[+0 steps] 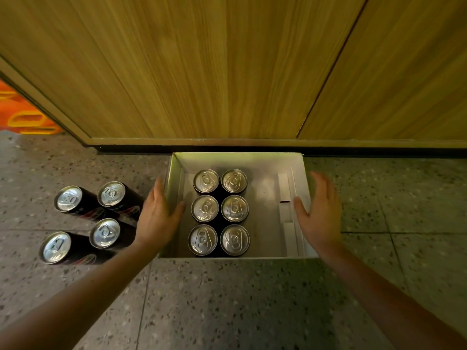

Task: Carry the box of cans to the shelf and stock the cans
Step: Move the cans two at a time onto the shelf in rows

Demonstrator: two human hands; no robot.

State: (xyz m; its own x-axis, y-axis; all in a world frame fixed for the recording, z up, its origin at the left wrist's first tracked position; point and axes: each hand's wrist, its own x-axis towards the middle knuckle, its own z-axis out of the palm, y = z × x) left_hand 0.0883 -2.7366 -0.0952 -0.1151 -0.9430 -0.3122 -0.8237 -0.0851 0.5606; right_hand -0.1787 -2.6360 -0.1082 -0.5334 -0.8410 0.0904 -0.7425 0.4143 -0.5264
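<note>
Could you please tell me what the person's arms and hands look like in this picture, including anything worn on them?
Both forearms are bare as far as the view shows: no sleeves or cuffs are visible. The left hand and the right hand wear no gloves, and no rings, watch or bracelets can be seen at the wrists or fingers. The fingernails look short and plain, though blur hides fine detail.
</note>
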